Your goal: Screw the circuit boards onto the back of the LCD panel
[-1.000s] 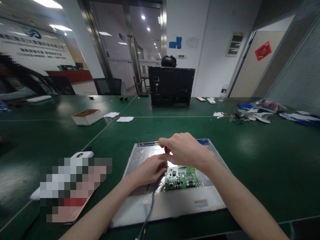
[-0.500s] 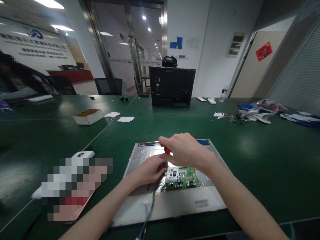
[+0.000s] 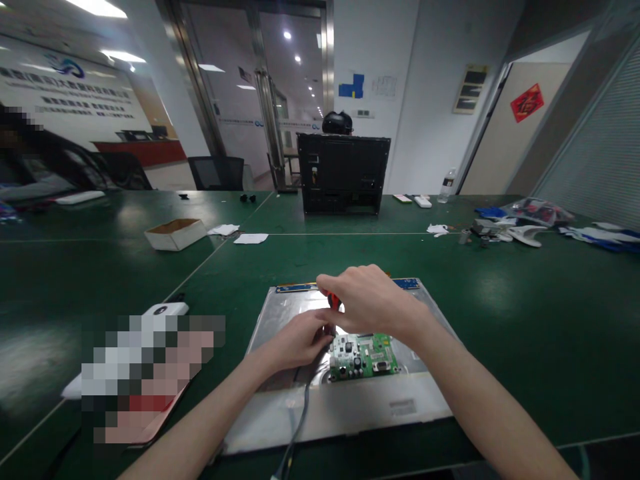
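A silver metal panel (image 3: pixel 350 407) lies flat on the green table in front of me. A small green circuit board (image 3: pixel 364 356) sits on its middle. My right hand (image 3: pixel 367 299) hovers over the board's far left corner, closed around a red-handled screwdriver (image 3: pixel 334 301) that points down. My left hand (image 3: pixel 300 339) rests on the panel just left of the board, fingertips pinched at the tool's tip. A grey cable (image 3: pixel 295 433) runs from the board toward me.
A black monitor housing (image 3: pixel 343 173) stands upright at the far side. A small cardboard box (image 3: pixel 175 233) and paper scraps lie at the left. A white device (image 3: pixel 165 309) lies near my left arm. Bags, parts and a water bottle (image 3: pixel 446 185) lie at the right.
Both hands stay at the board's corner; my right hand's fingers shift slightly on the screwdriver handle. Nothing else has moved.
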{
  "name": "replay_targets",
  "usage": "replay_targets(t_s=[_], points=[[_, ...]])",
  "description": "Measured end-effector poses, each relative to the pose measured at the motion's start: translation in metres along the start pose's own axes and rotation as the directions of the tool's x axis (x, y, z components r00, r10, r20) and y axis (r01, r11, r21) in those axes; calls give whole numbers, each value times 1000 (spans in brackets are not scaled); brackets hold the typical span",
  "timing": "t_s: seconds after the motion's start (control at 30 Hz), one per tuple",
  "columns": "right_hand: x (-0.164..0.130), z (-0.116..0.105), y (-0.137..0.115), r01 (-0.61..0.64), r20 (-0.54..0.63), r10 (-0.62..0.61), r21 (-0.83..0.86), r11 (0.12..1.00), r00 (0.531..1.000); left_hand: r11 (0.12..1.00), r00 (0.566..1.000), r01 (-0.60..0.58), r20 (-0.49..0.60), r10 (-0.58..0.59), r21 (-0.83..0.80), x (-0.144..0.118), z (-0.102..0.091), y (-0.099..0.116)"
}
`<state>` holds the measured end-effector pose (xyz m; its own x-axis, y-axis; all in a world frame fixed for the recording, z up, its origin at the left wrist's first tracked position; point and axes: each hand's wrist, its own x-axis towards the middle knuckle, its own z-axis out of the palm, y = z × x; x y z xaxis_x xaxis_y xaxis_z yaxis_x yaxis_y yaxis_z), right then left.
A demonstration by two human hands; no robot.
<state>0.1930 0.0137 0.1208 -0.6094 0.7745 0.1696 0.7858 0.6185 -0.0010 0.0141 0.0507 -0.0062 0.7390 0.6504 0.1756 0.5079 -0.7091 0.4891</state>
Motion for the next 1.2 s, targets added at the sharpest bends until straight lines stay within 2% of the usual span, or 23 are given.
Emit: replay_targets(t_s=[0.33, 0.53, 0.73, 0.97, 1.2], points=[[0, 1, 1, 12, -34, -11, 12, 1000, 999, 1000, 1000, -17, 4, 17, -16, 0, 2, -1], [3, 2, 2, -51, -9, 50, -25, 998, 999, 1000, 1000, 12, 9, -12, -10, -2, 1, 1], [0, 2, 0, 36, -22, -36, 10, 999, 999, 997, 1000, -11, -16, 10, -70, -1, 2, -2], [4, 2, 0, -8, 4, 8, -26, 1000, 1000, 998, 998, 36, 46, -34, -46, -1, -1, 1], [1, 2, -2, 47, -18, -47, 3, 999, 999, 995, 1000, -6, 1, 7, -99, 1, -1, 2]])
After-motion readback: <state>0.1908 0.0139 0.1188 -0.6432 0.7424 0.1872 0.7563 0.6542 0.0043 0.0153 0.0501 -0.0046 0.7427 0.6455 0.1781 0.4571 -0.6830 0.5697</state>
